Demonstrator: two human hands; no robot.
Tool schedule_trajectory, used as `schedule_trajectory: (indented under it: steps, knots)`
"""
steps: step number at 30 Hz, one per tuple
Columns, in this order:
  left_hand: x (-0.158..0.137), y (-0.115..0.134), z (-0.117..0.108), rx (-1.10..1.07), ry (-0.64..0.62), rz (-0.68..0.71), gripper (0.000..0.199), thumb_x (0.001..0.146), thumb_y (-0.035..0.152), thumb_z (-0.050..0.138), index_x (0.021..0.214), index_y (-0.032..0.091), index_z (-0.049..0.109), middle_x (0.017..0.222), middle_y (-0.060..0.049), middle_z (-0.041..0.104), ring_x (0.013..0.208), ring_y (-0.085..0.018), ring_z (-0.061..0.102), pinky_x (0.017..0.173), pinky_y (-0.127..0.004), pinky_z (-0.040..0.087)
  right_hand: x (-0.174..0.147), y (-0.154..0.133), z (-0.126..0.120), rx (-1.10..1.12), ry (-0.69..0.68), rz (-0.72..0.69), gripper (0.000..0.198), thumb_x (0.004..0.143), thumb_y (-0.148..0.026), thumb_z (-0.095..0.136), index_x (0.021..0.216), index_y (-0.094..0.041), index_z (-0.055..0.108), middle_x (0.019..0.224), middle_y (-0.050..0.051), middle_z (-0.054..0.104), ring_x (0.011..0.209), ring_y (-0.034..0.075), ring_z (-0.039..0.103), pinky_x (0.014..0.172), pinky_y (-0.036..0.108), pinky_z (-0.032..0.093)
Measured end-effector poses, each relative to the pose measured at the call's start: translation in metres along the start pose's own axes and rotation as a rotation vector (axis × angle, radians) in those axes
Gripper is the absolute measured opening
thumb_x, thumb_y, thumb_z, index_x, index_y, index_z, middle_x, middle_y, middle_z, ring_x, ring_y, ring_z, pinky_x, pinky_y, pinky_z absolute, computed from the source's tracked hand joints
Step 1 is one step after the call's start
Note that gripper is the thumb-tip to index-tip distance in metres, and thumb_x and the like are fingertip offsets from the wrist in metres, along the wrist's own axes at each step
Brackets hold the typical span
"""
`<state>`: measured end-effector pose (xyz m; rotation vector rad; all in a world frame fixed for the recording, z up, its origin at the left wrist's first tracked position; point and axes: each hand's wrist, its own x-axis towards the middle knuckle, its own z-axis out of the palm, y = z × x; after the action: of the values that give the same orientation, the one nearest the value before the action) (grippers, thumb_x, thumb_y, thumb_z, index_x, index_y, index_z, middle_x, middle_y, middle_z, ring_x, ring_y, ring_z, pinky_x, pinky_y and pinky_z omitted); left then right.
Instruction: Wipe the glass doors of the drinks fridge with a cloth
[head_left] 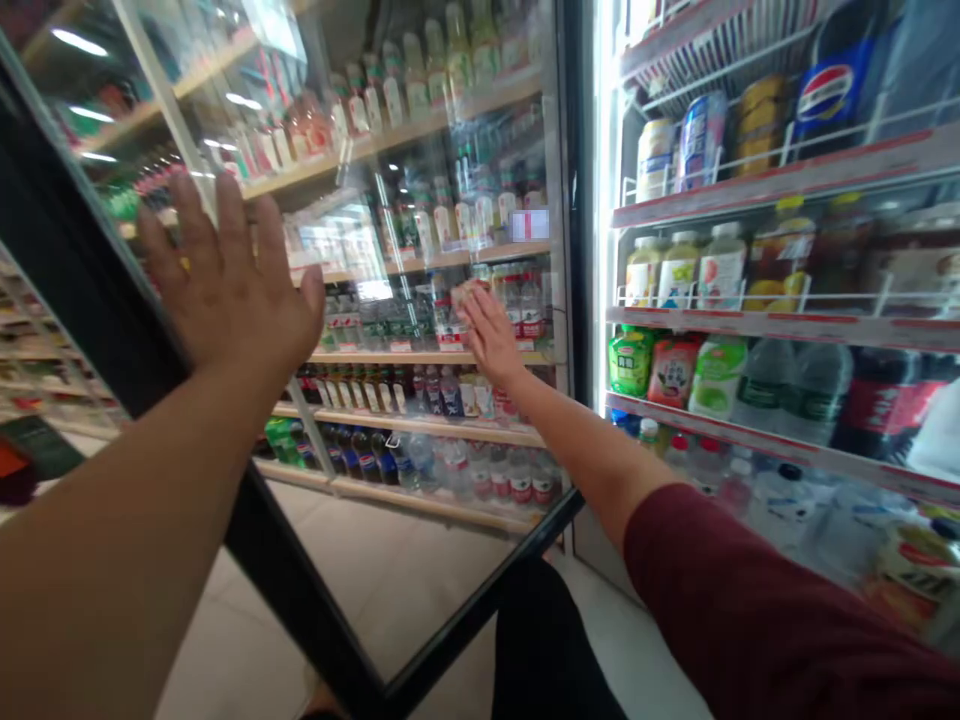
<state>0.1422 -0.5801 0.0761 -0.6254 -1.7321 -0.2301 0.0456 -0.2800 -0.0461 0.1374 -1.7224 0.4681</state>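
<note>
A glass cooler door (277,545) with a black frame stands swung open in front of me. My left hand (229,285) is spread flat with its fingers apart, against the glass near the door's outer edge. My right hand (491,330) presses a small crumpled cloth (466,293), pale with some reddish colour, against the glass further right. The fingers hide most of that cloth, so its exact kind is hard to make out.
At right, the lit cooler's shelves (750,322) hold cans, bottles and pouches. Through the glass I see wooden store shelves (420,425) lined with bottles. Pale floor tiles (427,690) lie below, and my dark-clothed leg (544,640) is close to the door's bottom edge.
</note>
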Motion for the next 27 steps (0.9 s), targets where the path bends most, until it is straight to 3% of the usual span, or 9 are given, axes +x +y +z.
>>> schedule_trajectory:
  steps: [4,6,8,13,18,20,23,24,27]
  knots:
    - [0.0,0.0,0.0,0.009,-0.011,-0.006,0.081,0.104,0.049,0.027,0.17,0.001,0.024,0.181,-0.017,0.005,0.167,-0.037,-0.009,0.132,-0.063,-0.011,-0.016,0.036,-0.013,-0.031,0.144,0.28,0.069,0.109,-0.027,0.009,0.162,-0.003,0.045,0.163,0.028,0.047,0.162,0.028,0.038,0.134,0.067,0.028]
    - [-0.001,0.001,-0.002,0.01,-0.03,-0.025,0.082,0.104,0.05,0.028,0.171,0.002,0.023,0.181,-0.016,0.004,0.167,-0.036,-0.009,0.133,-0.062,-0.011,-0.017,0.042,-0.012,-0.026,0.169,0.33,0.072,0.108,-0.024,0.004,0.162,0.0,0.043,0.16,0.032,0.048,0.162,0.03,0.04,0.132,0.071,0.026]
    - [-0.001,0.002,-0.004,0.009,-0.041,-0.039,0.081,0.105,0.049,0.027,0.171,0.003,0.023,0.181,-0.016,0.003,0.167,-0.035,-0.01,0.133,-0.061,-0.011,-0.016,0.038,-0.007,-0.006,0.147,0.29,0.069,0.11,-0.028,0.009,0.161,-0.001,0.046,0.163,0.03,0.046,0.162,0.029,0.038,0.134,0.068,0.026]
    - [-0.002,0.005,-0.005,0.011,-0.044,-0.05,0.078,0.106,0.045,0.025,0.171,0.002,0.024,0.181,-0.017,0.004,0.167,-0.035,-0.009,0.133,-0.062,-0.01,-0.014,0.02,-0.002,0.068,0.025,0.059,0.053,0.112,-0.047,0.035,0.152,-0.026,0.063,0.167,0.006,0.05,0.162,0.015,0.038,0.139,0.041,0.03]
    - [-0.001,0.005,-0.004,0.022,-0.004,-0.043,0.074,0.107,0.044,0.032,0.169,0.004,0.029,0.181,-0.015,0.007,0.168,-0.033,-0.005,0.135,-0.061,-0.007,-0.027,-0.003,-0.002,0.077,0.148,0.171,0.068,0.114,-0.036,0.008,0.167,-0.012,0.041,0.173,0.022,0.035,0.169,0.024,0.022,0.137,0.065,0.022]
    - [-0.001,0.004,-0.003,0.024,-0.004,-0.034,0.073,0.108,0.044,0.032,0.17,0.005,0.028,0.181,-0.013,0.005,0.168,-0.032,-0.005,0.135,-0.061,-0.007,-0.04,-0.026,0.001,0.098,0.081,0.041,0.06,0.114,-0.039,0.024,0.163,-0.017,0.05,0.173,0.015,0.039,0.169,0.023,0.024,0.139,0.058,0.026]
    - [-0.002,0.001,-0.002,0.025,0.006,-0.016,0.073,0.109,0.045,0.031,0.17,0.004,0.028,0.181,-0.014,0.006,0.168,-0.034,-0.003,0.135,-0.062,-0.006,-0.053,-0.057,0.004,0.127,-0.134,-0.299,0.049,0.11,-0.037,0.042,0.155,-0.027,0.062,0.167,0.005,0.05,0.168,0.019,0.027,0.14,0.046,0.029]
    - [-0.002,-0.001,-0.001,0.025,0.007,-0.011,0.073,0.109,0.045,0.031,0.17,0.004,0.028,0.181,-0.015,0.007,0.168,-0.034,-0.003,0.135,-0.062,-0.006,-0.056,-0.064,0.005,0.124,-0.154,-0.328,0.049,0.11,-0.035,0.042,0.155,-0.028,0.062,0.167,0.005,0.05,0.168,0.019,0.026,0.141,0.046,0.029]
    - [-0.003,-0.003,0.001,0.027,0.009,-0.006,0.073,0.11,0.046,0.031,0.17,0.004,0.029,0.181,-0.016,0.009,0.168,-0.034,-0.003,0.136,-0.062,-0.005,-0.058,-0.079,0.008,0.09,0.002,-0.085,0.054,0.111,-0.033,0.035,0.162,-0.024,0.053,0.172,0.007,0.042,0.17,0.022,0.021,0.141,0.052,0.027]
